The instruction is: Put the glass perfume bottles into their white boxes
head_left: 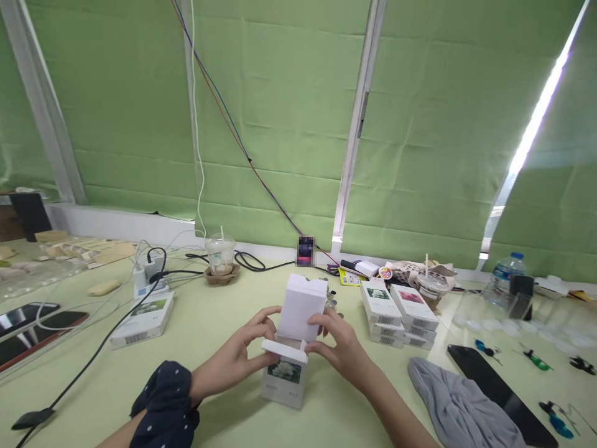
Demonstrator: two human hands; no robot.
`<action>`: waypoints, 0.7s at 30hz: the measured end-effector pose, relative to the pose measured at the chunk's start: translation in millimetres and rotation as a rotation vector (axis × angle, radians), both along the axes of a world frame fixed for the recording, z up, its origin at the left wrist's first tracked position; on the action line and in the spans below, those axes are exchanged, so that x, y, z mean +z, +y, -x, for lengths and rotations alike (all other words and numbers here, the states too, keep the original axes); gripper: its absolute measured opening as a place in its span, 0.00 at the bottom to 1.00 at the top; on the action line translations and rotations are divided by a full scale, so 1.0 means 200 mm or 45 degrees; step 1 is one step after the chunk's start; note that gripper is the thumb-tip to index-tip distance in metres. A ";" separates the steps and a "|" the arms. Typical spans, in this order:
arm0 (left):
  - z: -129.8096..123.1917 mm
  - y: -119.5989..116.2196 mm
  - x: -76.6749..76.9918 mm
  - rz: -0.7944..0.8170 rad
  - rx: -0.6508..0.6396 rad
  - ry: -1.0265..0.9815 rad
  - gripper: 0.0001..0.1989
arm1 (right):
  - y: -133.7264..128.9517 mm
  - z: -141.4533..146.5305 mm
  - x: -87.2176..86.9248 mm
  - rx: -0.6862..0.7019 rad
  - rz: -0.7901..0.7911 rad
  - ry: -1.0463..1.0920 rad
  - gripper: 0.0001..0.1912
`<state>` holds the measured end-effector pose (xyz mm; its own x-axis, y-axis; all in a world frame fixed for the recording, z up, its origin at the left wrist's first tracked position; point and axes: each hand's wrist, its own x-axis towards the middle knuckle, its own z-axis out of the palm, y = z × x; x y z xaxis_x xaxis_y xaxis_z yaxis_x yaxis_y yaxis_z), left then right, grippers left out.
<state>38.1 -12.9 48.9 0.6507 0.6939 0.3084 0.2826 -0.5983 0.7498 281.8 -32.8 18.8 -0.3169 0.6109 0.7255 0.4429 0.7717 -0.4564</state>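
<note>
In the middle of the table a white printed carton (pixel 283 389) with a flower picture stands with its top open. A plain white inner box (pixel 302 306) rises tilted behind its front flap, its lower end at the carton's mouth. My left hand (pixel 242 351) is closed on the carton's upper left edge, thumb at the flap and fingers behind. My right hand (pixel 342 348) has its fingers against the right side of the inner box and its thumb by the carton's right edge. How deep the inner box sits is hidden.
Stacked flower-print cartons (pixel 381 305) stand to the right, near a grey cloth (pixel 461 401) and a black phone (pixel 499 392). Another carton (pixel 144 320) lies left beside cables (pixel 100 348). Plastic cups (pixel 221 255) and a water bottle (pixel 506 277) stand farther back.
</note>
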 end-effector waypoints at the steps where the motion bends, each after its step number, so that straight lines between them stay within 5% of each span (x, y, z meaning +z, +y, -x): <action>1: 0.00 0.00 0.00 0.017 -0.023 -0.009 0.06 | -0.01 0.01 0.01 0.041 0.015 -0.029 0.13; 6: 0.00 0.02 -0.01 0.140 -0.155 -0.139 0.13 | -0.03 0.04 0.01 0.319 0.149 0.067 0.24; 13: 0.00 0.01 -0.01 0.638 -0.417 -0.335 0.16 | 0.05 0.05 0.06 0.891 0.927 0.574 0.62; 21: -0.02 -0.01 -0.08 0.968 -0.587 -0.403 0.17 | 0.10 0.09 0.10 1.117 1.164 0.526 0.56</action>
<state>42.9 -14.8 33.3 0.8747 0.4765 0.0885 -0.1437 0.0807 0.9863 263.2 -13.7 39.5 -0.7106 0.6343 0.3044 -0.3353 0.0750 -0.9391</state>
